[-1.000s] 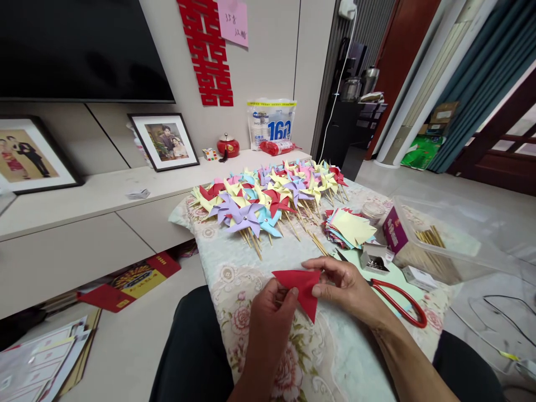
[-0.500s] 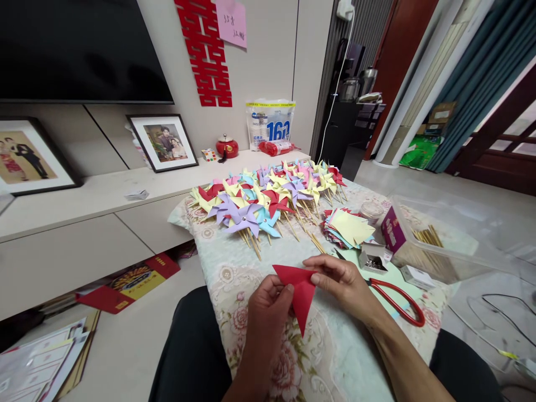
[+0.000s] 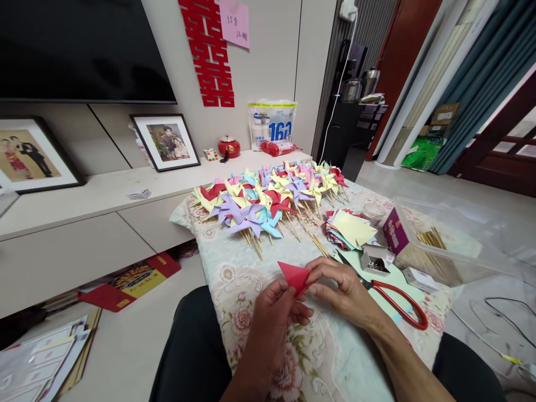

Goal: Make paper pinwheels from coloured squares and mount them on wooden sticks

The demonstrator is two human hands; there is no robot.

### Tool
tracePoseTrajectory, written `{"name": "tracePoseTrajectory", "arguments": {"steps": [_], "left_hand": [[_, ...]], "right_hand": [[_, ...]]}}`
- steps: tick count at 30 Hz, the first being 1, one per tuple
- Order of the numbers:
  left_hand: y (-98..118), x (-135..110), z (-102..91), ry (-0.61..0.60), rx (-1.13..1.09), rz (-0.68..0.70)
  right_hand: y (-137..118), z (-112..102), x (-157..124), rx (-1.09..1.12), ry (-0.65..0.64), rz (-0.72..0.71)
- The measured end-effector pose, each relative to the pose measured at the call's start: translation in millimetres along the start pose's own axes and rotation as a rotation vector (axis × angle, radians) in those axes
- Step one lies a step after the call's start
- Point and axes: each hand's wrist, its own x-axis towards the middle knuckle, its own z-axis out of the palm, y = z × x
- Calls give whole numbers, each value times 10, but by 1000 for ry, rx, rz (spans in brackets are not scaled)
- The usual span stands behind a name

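A red piece of paper [image 3: 294, 275] is between my two hands above the flowered tablecloth [image 3: 228, 290]. My left hand [image 3: 276, 310] pinches its lower left side between thumb and fingers. On the right edge, my right hand [image 3: 337, 285] has thumb and fingers closed on the paper. One pointed corner of the paper sticks up to the left; its lower part is hidden by my fingers. Red-handled scissors [image 3: 400, 301] lie just right of my right hand, on a pale green sheet [image 3: 391, 285]. Beyond my hands stand many paper pinwheels [image 3: 247, 218] on sticks.
A stack of cut coloured paper [image 3: 352, 228] lies at the right, beside a small open box of metal pins [image 3: 376, 261]. A clear plastic bin [image 3: 450, 251] holds thin sticks [image 3: 431, 237]. Behind the table runs a low cabinet [image 3: 96, 206] with framed photos [image 3: 166, 142].
My right hand has closed further onto the paper's right edge. The lower point of the red paper, hanging down before, no longer shows. The view has shifted slightly.
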Motion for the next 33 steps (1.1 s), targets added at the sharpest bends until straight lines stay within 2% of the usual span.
{"name": "tracePoseTrajectory", "arguments": {"steps": [5, 9, 12, 19, 25, 28, 31, 33], "left_hand": [[-64, -8, -21, 27, 108, 91], [-88, 11, -43, -9, 206, 173], [-65, 15, -34, 11, 195, 223], [-37, 60, -40, 94, 159, 231], [-82, 87, -38, 117, 167, 203], [-98, 87, -45, 93, 179, 182], [-106, 78, -81, 73, 251, 191], [-122, 61, -127, 130, 399, 257]], "right_hand": [[-6, -12, 4, -66, 0, 114], [24, -3, 3, -107, -27, 165], [24, 9, 1, -120, -65, 193], [29, 22, -3, -67, -105, 263], [33, 59, -6, 93, -9, 322], [53, 87, -15, 89, -21, 356], [105, 120, -33, 44, -40, 370], [147, 141, -46, 23, -48, 377]]}}
